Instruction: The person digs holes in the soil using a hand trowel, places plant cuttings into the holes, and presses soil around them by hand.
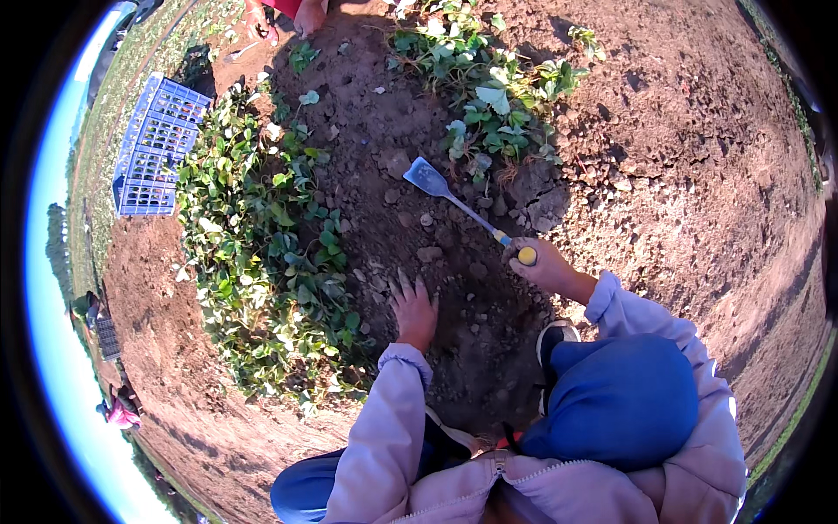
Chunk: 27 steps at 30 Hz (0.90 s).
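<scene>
My right hand (546, 265) is closed around the handle of a small hand spade (467, 210). Its flat metal blade points up and to the left, over the soil, and the yellow handle end shows at my fist. On the bare, clumpy soil, my left hand (415, 312) rests with its fingers spread and holds nothing. Just left of it grows a dense row of leafy green plants (262, 253). Another leafy clump (497, 113) stands beyond the spade's blade.
A blue plastic crate (161, 144) stands beyond the plants at the left. At the top, another person's hands (288, 17) are near the ground beside a metal tool. Farther left are a dark crate (107, 338) and a person in pink (122, 412). My shoe (559, 336) is planted on the soil.
</scene>
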Each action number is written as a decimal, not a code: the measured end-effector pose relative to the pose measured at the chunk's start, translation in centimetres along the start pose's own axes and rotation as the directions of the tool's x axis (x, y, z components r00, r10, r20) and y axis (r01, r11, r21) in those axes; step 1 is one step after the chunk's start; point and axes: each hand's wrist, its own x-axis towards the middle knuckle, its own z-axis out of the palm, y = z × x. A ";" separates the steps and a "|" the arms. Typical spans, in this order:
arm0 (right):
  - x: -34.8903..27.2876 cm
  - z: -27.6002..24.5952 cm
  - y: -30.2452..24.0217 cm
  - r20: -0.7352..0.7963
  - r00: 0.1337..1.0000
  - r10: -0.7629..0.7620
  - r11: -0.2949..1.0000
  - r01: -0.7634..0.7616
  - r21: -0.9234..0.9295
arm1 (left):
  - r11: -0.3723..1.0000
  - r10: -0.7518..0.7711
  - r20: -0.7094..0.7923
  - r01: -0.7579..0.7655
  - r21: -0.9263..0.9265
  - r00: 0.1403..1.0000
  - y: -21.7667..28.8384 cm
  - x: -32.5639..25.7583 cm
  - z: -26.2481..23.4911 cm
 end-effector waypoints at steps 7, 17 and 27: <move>7.1 0.9 -3.8 -0.036 0.993 -0.110 0.994 0.109 -0.025 | 1.000 0.017 0.002 -0.017 -0.008 1.000 -0.2 0.5 0.1; 6.5 0.4 -10.7 -0.145 0.770 -0.621 0.705 0.630 0.326 | 0.999 0.005 0.035 -0.006 0.043 0.999 -0.2 0.7 0.0; -1.3 0.6 -0.2 -0.010 0.998 0.066 0.995 -0.066 -0.073 | 1.000 -0.010 0.041 0.010 0.003 0.999 0.5 0.6 -0.1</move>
